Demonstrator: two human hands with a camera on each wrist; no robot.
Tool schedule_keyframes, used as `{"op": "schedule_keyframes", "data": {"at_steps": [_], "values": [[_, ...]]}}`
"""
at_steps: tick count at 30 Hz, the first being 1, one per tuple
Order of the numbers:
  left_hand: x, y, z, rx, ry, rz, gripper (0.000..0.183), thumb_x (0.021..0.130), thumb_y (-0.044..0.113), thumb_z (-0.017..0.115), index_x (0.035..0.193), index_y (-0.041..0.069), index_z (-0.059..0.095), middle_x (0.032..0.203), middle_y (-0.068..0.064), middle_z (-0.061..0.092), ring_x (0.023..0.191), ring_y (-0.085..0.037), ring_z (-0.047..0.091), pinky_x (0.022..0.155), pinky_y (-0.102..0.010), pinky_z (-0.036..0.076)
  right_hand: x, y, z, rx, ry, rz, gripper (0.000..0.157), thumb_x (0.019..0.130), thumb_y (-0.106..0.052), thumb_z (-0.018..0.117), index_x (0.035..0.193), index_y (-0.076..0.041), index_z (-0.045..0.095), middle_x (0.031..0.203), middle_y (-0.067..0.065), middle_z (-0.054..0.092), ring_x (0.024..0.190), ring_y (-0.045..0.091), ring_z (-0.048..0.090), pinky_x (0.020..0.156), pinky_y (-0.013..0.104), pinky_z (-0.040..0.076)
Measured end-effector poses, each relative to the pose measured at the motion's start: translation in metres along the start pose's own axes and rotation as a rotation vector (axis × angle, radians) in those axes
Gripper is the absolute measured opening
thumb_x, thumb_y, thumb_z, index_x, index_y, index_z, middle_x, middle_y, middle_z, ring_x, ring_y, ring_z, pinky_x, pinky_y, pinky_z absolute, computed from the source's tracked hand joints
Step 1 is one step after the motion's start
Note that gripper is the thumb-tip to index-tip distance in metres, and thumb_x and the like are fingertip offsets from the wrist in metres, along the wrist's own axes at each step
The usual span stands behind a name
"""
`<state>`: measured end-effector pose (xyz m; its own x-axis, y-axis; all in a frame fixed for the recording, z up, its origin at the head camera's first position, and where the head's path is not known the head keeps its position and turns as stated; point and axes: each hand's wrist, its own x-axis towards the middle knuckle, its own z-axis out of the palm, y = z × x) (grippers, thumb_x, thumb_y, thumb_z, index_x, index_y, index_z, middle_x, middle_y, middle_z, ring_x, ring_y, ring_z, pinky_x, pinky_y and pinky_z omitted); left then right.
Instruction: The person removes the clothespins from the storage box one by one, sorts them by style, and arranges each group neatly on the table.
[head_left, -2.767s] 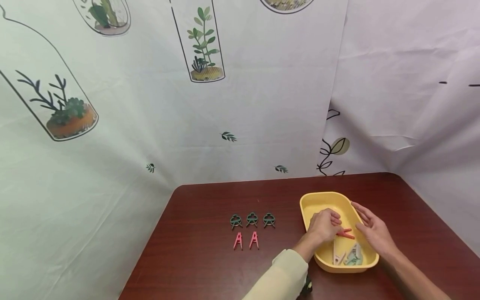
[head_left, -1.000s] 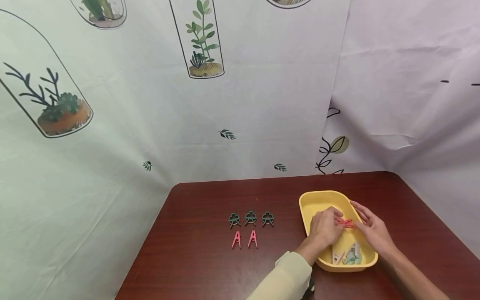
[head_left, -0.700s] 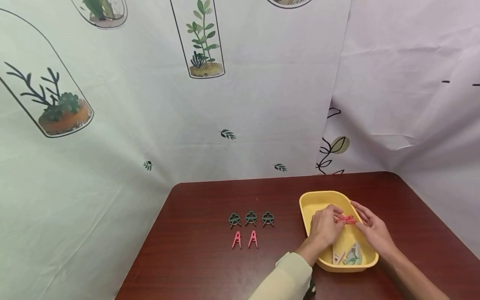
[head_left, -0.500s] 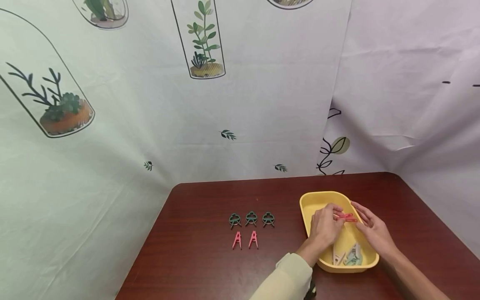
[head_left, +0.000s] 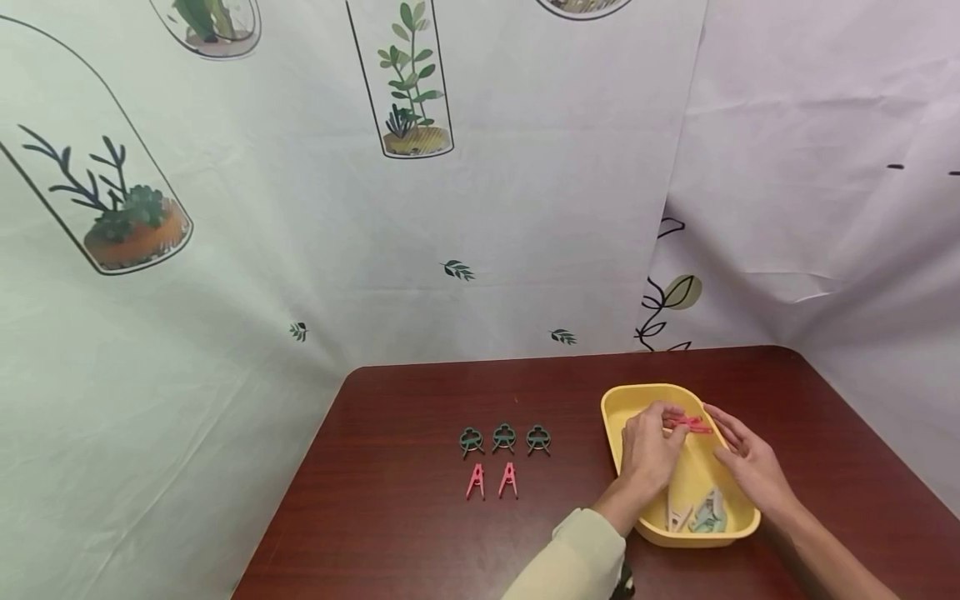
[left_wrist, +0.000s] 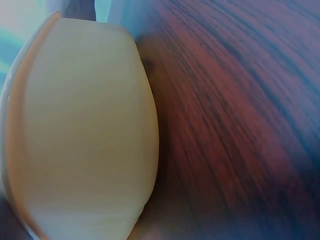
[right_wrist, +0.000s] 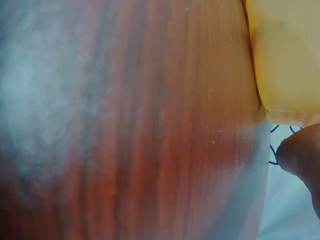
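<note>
My left hand (head_left: pixel 651 442) reaches over a yellow tray (head_left: pixel 630 400) and pinches a pink clothespin (head_left: pixel 696 426) between thumb and fingers. At the tray's right rim rests my right hand (head_left: pixel 757 471), its thumb over the edge and its fingers along the outside. In the near end of the tray lie a whitish clothespin (head_left: pixel 677 520) and pale green and grey clips (head_left: pixel 709 515). The left wrist view shows the tray's outer wall (left_wrist: pixel 85 125). A dark finger (right_wrist: pixel 305 157) appears below the tray (right_wrist: pixel 290 60) in the right wrist view.
Left of the tray, three dark green clips (head_left: pixel 504 438) stand in a row on the brown table (head_left: pixel 390 517). Two pink clothespins (head_left: pixel 508 480) lie in front of them. A printed cloth (head_left: pixel 525 208) hangs behind the table.
The pink clothespin in my left hand has turned and risen slightly toward the far end of the tray. The right hand stays at the rim, and the things on the table have not moved.
</note>
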<state>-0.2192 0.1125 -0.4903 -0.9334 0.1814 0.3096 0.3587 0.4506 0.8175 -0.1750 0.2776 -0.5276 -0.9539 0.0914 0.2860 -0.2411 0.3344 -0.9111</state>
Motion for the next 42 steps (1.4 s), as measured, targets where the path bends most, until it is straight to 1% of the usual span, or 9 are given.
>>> {"op": "schedule_keyframes", "data": {"at_steps": [4,15,18,24,30,32,37,40,42], "values": [[0.0006,-0.0001,-0.0014,-0.047,0.019,0.020,0.014,0.096,0.018,0.082,0.109,0.023,0.079,0.098,0.018,0.075,0.078,0.013,0.060,0.068,-0.005,0.047,0.0000,0.0002,-0.0003,0.015,0.001,-0.018,0.056,0.104,0.009,0.052,0.158,0.010,0.036,0.150,-0.016,0.048,0.120,-0.025,0.046,0.088,0.006,0.049],[-0.0019,0.0018,-0.0038,-0.128,0.120,0.107,0.008,0.096,0.018,0.081,0.105,0.018,0.080,0.096,0.016,0.076,0.078,0.014,0.059,0.070,-0.005,0.048,-0.0002,0.0007,-0.0011,0.007,0.003,-0.036,0.056,0.104,0.010,0.054,0.157,0.012,0.036,0.149,-0.020,0.047,0.121,-0.026,0.044,0.091,0.004,0.045],[-0.0019,0.0017,-0.0041,-0.162,0.138,0.124,0.007,0.097,0.017,0.081,0.104,0.017,0.080,0.094,0.016,0.076,0.079,0.014,0.060,0.070,-0.006,0.049,-0.0002,0.0003,-0.0011,-0.004,0.002,-0.029,0.057,0.104,0.010,0.054,0.157,0.012,0.035,0.153,-0.012,0.048,0.122,-0.026,0.043,0.091,0.004,0.045],[-0.0020,0.0018,-0.0055,-0.226,0.160,0.150,0.006,0.097,0.016,0.079,0.103,0.014,0.081,0.093,0.015,0.076,0.080,0.015,0.061,0.072,-0.007,0.052,-0.0009,-0.0014,-0.0012,-0.027,-0.009,-0.005,0.057,0.105,0.007,0.054,0.158,0.012,0.033,0.163,0.028,0.038,0.122,-0.027,0.041,0.090,0.004,0.045],[-0.0018,0.0016,-0.0062,-0.266,0.191,0.172,0.006,0.096,0.015,0.081,0.101,0.017,0.081,0.090,0.013,0.077,0.079,0.016,0.060,0.071,-0.008,0.053,-0.0008,-0.0017,-0.0017,-0.030,-0.010,0.018,0.058,0.105,0.008,0.053,0.158,0.016,0.030,0.163,0.014,0.038,0.118,-0.028,0.041,0.089,0.004,0.045],[-0.0015,0.0014,-0.0062,-0.276,0.199,0.180,0.005,0.096,0.015,0.081,0.100,0.017,0.081,0.090,0.012,0.077,0.078,0.017,0.060,0.070,-0.009,0.053,-0.0006,-0.0014,-0.0021,-0.024,-0.015,0.025,0.058,0.104,0.009,0.052,0.157,0.017,0.029,0.163,0.017,0.037,0.117,-0.028,0.042,0.089,0.003,0.045],[-0.0014,0.0009,-0.0067,-0.321,0.199,0.188,0.005,0.097,0.017,0.079,0.100,0.014,0.081,0.088,0.010,0.077,0.076,0.016,0.060,0.068,-0.010,0.054,0.0000,-0.0018,-0.0025,-0.024,-0.025,0.035,0.059,0.104,0.009,0.052,0.157,0.018,0.027,0.157,0.043,0.030,0.115,-0.029,0.041,0.088,0.003,0.044],[-0.0013,0.0007,-0.0069,-0.361,0.187,0.184,0.008,0.098,0.019,0.078,0.101,0.011,0.081,0.089,0.009,0.077,0.075,0.015,0.061,0.068,-0.012,0.055,0.0000,-0.0030,-0.0022,-0.039,-0.020,0.032,0.059,0.105,0.008,0.052,0.157,0.018,0.028,0.156,0.044,0.030,0.114,-0.030,0.040,0.088,0.002,0.044],[-0.0014,0.0007,-0.0073,-0.383,0.181,0.182,0.011,0.099,0.021,0.077,0.101,0.011,0.081,0.089,0.009,0.077,0.075,0.014,0.062,0.068,-0.013,0.056,-0.0005,-0.0029,-0.0021,-0.038,-0.017,0.016,0.058,0.104,0.008,0.052,0.157,0.018,0.028,0.160,0.035,0.034,0.115,-0.029,0.040,0.089,0.002,0.044]]}}
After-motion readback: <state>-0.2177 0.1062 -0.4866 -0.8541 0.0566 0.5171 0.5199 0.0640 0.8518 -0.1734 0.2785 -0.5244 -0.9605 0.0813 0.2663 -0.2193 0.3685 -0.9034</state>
